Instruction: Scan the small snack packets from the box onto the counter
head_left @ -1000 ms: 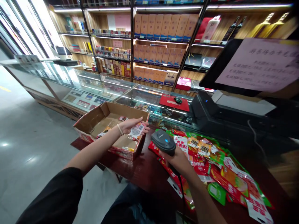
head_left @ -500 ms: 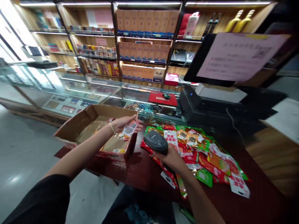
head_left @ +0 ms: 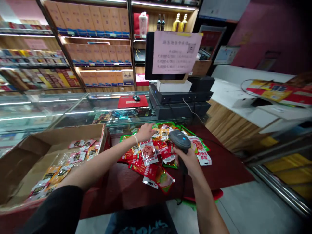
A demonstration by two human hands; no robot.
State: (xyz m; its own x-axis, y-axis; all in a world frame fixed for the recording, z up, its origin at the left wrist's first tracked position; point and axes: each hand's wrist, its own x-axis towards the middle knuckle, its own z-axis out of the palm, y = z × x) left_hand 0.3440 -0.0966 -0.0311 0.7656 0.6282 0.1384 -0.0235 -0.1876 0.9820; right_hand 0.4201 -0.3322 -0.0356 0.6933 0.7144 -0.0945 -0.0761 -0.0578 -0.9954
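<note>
My right hand (head_left: 189,159) grips a dark barcode scanner (head_left: 180,139) by its handle, its head over the right part of a heap of snack packets (head_left: 148,152). My left hand (head_left: 146,132), with a band at the wrist, reaches to the back of the heap. Its fingers are stretched out near small orange-and-white packets (head_left: 164,132), their tips partly hidden. The heap holds red, green and white bags lying flat and overlapping. Left of it, an open cardboard box (head_left: 52,133) contains several small pink and orange packets (head_left: 77,156).
Behind the heap, a glass display counter (head_left: 73,110) carries a red mat (head_left: 124,101) with a mouse (head_left: 136,97). A monitor with a pink notice (head_left: 175,53) stands on black equipment (head_left: 181,109). The dark red table (head_left: 224,162) ends at the right before a wooden-sided counter (head_left: 226,120).
My left hand has moved from over the box to the heap and no longer shows the small packet it held. The scanner stays in my right hand. The view has turned right.
</note>
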